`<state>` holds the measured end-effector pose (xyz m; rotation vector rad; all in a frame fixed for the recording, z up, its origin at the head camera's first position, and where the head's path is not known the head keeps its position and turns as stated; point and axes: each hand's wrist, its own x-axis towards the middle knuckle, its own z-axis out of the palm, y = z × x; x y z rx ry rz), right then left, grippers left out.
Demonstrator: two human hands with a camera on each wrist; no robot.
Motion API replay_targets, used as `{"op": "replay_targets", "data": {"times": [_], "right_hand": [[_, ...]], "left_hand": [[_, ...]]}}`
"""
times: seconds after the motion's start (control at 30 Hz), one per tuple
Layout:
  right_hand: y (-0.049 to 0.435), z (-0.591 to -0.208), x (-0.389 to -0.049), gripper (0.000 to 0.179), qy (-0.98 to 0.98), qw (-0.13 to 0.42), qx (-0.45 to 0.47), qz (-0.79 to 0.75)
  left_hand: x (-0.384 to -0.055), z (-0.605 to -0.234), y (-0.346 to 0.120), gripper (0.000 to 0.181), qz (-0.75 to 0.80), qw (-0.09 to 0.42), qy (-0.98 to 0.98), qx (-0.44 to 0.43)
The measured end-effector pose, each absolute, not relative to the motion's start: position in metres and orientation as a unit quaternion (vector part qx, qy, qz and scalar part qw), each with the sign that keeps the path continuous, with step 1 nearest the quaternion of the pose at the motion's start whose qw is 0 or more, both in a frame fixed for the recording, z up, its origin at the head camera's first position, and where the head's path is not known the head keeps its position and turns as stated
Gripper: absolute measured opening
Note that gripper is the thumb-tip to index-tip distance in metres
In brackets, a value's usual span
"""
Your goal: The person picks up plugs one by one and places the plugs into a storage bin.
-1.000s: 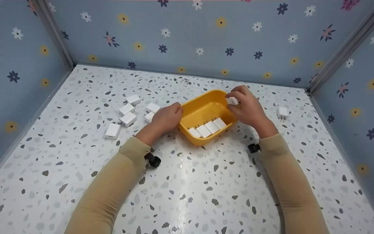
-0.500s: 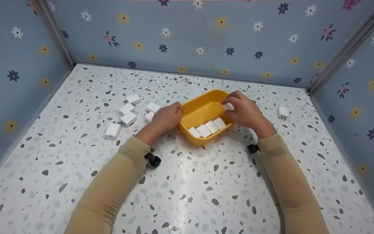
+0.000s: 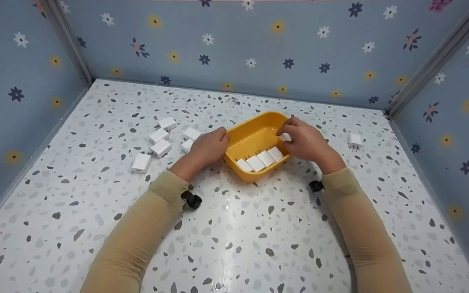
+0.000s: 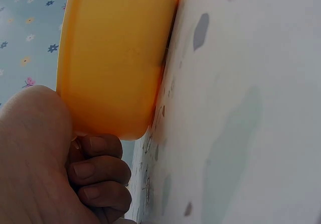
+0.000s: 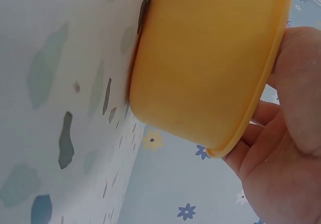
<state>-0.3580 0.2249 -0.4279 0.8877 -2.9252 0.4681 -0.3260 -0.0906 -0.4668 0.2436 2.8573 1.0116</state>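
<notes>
One white plug (image 3: 286,136) is held inside the yellow box (image 3: 247,132), close to its 3 o'clock end; I can't tell if it touches the bottom. The right hand (image 3: 305,140) pinches it between thumb and fingers. Four more plugs (image 3: 255,163) lie in a neat row along the near side of the box, from 7 o'clock to 4 o'clock, with their pins pointing to about 11 o'clock. The left hand (image 3: 209,145) grips the box at 9 o'clock, thumb on the rim. The step now looks like putting this plug into the box. The next move seems to need a soft set-down, then letting go without bumping the row. Outside, on the spotty table (image 3: 250,236), six loose plugs (image 3: 161,149) lie around 9 o'clock, and one lone plug (image 3: 355,141) lies at 3 o'clock, past the right hand.
</notes>
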Motion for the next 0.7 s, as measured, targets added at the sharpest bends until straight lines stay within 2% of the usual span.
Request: {"op": "replay_targets", "data": {"times": [0.7], "right_hand": [[0.214,-0.422,-0.350,0.027,-0.964,-0.021,0.237,0.116]], "left_hand": [[-0.324,-0.465,-0.090,0.037,0.338,0.056,0.937,0.073]]}}
